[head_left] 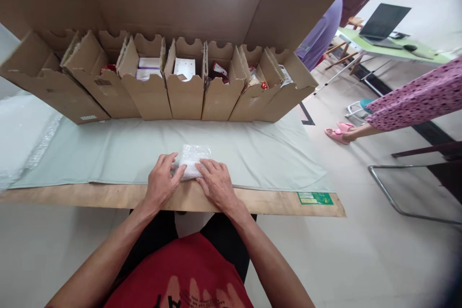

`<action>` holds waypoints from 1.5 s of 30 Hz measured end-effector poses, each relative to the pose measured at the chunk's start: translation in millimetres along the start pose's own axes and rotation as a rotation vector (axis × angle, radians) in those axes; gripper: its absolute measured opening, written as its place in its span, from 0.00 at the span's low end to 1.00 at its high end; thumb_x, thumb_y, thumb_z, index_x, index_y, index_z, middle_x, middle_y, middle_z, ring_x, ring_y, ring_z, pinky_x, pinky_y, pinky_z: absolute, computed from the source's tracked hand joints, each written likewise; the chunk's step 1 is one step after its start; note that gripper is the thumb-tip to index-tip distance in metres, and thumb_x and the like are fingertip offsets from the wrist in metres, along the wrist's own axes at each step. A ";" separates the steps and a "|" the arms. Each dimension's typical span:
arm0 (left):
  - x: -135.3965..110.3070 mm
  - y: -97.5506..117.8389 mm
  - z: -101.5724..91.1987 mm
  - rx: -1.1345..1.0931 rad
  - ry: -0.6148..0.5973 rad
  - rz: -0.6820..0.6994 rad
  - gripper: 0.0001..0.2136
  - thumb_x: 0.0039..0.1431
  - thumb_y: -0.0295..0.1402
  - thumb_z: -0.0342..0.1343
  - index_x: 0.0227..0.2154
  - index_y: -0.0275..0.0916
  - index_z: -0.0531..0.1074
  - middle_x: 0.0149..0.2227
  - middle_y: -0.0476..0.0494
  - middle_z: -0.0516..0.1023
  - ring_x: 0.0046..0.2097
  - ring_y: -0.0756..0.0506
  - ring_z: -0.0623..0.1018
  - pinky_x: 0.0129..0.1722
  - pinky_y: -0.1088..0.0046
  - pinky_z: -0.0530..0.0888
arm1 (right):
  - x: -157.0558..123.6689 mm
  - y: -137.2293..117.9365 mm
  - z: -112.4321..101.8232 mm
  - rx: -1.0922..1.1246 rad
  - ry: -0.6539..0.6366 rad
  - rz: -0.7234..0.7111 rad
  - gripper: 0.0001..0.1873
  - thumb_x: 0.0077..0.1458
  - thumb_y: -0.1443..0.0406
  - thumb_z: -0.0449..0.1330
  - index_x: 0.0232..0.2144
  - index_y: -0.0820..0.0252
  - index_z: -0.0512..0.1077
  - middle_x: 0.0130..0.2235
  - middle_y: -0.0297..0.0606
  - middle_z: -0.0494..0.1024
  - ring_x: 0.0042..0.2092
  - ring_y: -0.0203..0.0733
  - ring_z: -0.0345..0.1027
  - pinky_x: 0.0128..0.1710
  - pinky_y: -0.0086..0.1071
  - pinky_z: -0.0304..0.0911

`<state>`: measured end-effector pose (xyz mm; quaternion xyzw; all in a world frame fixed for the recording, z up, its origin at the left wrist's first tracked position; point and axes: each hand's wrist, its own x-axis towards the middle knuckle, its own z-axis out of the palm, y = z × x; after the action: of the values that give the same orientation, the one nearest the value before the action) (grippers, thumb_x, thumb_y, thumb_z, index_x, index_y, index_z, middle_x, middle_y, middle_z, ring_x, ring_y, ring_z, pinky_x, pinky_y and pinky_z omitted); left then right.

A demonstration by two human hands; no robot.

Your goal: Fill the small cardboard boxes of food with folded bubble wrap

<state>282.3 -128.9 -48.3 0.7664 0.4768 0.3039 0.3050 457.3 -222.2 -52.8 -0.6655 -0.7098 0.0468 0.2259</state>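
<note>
We see a small bubble-wrap packet [193,155] lying on the pale green cloth [119,154] that covers the table, close to the table's near edge and roughly midway along it. Both hands rest on it. The left hand [163,182] comes in from the packet's left side, its fingers bent with the tips on the left edge; we cannot tell whether they pinch the wrap or only press on it. The right hand [215,184] lies flat over the near right corner, fingers loosely spread and pushing down rather than gripping. The two hands are just beside each other, with the packet showing between and beyond them.

Behind the packet, well apart from it, stands a row of open cardboard boxes [186,91] with scalloped back edges. Some hold white cartons [148,67], others red packets [219,71]. A large cardboard sheet [180,0] rises behind the row. At the far left, a loose sheet of bubble wrap [34,147] lies on the cloth. A green label [315,198] sits on the bare wooden table edge to the right.

On the floor to the right we see another person's leg [415,101] in pink patterned fabric, with a pink slipper [337,134] — and farther back, a laptop [384,21] on a green desk.
</note>
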 end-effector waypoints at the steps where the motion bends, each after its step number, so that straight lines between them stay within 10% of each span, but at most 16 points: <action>1: -7.5 0.9 -3.0 -0.092 0.009 -0.055 0.19 0.61 0.44 0.57 0.50 0.39 0.75 0.44 0.40 0.77 0.38 0.45 0.78 0.36 0.69 0.76 | 1.9 2.0 -0.5 0.026 0.019 0.016 0.19 0.65 0.67 0.61 0.57 0.58 0.73 0.57 0.49 0.78 0.58 0.54 0.71 0.53 0.48 0.65; 14: -33.5 15.6 -24.2 -0.737 -0.175 -0.578 0.31 0.47 0.47 0.69 0.51 0.34 0.73 0.50 0.36 0.80 0.49 0.39 0.80 0.47 0.62 0.78 | -17.1 -15.7 -14.9 0.463 0.135 0.241 0.15 0.69 0.61 0.55 0.53 0.56 0.77 0.52 0.43 0.83 0.52 0.46 0.76 0.54 0.40 0.67; 20: -36.8 32.8 -6.7 -1.077 -0.312 -0.566 0.26 0.50 0.45 0.70 0.49 0.37 0.75 0.50 0.37 0.82 0.52 0.36 0.81 0.50 0.59 0.79 | -19.5 -35.2 -20.7 1.011 -0.012 0.356 0.17 0.69 0.55 0.53 0.39 0.59 0.76 0.33 0.33 0.78 0.34 0.38 0.71 0.34 0.29 0.66; 25: -33.2 40.4 -0.9 -1.057 -0.222 -0.656 0.36 0.42 0.45 0.75 0.55 0.38 0.73 0.48 0.38 0.83 0.51 0.35 0.81 0.50 0.59 0.79 | -16.8 -1.2 -50.2 0.670 0.020 0.440 0.20 0.65 0.53 0.57 0.27 0.58 0.72 0.24 0.30 0.72 0.27 0.35 0.63 0.29 0.28 0.58; 30: -33.1 27.7 -8.9 -1.005 -0.260 -0.723 0.39 0.43 0.47 0.75 0.58 0.38 0.72 0.50 0.36 0.82 0.54 0.33 0.80 0.52 0.59 0.78 | 28.7 92.4 -150.7 0.074 0.371 0.541 0.15 0.63 0.57 0.57 0.44 0.58 0.78 0.35 0.39 0.82 0.37 0.44 0.74 0.40 0.34 0.65; 33: -40.7 19.5 -9.2 -0.998 -0.303 -0.767 0.39 0.44 0.48 0.74 0.58 0.39 0.72 0.53 0.36 0.82 0.54 0.33 0.80 0.51 0.60 0.79 | 74.2 150.4 -201.9 -0.285 0.276 0.681 0.29 0.62 0.64 0.56 0.65 0.58 0.65 0.43 0.44 0.84 0.44 0.52 0.76 0.45 0.39 0.66; 36: -48.8 14.2 -7.3 -0.991 -0.355 -0.770 0.37 0.45 0.48 0.74 0.58 0.40 0.72 0.54 0.35 0.81 0.55 0.31 0.80 0.50 0.59 0.79 | 110.2 189.5 -224.4 -0.463 0.053 0.771 0.30 0.60 0.67 0.55 0.65 0.58 0.66 0.51 0.49 0.82 0.51 0.55 0.75 0.45 0.39 0.66; 40: -52.8 12.6 -9.2 -0.994 -0.395 -0.752 0.38 0.45 0.47 0.74 0.59 0.39 0.71 0.54 0.34 0.81 0.57 0.30 0.78 0.51 0.57 0.79 | 119.4 203.3 -228.8 -0.488 -0.031 0.779 0.21 0.58 0.69 0.56 0.51 0.59 0.79 0.51 0.49 0.83 0.51 0.54 0.75 0.43 0.37 0.66; 45: -55.2 18.1 -12.3 -0.995 -0.343 -0.734 0.40 0.49 0.46 0.72 0.64 0.40 0.67 0.54 0.35 0.80 0.60 0.29 0.76 0.52 0.56 0.78 | 60.3 172.5 -225.9 -0.519 -0.016 0.779 0.19 0.61 0.65 0.55 0.49 0.58 0.80 0.47 0.46 0.85 0.48 0.52 0.77 0.41 0.35 0.64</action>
<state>263.0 -183.7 -36.5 0.3580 0.4543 0.2378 0.7803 702.5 -197.9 101.4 -0.9166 -0.3971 -0.0459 0.0124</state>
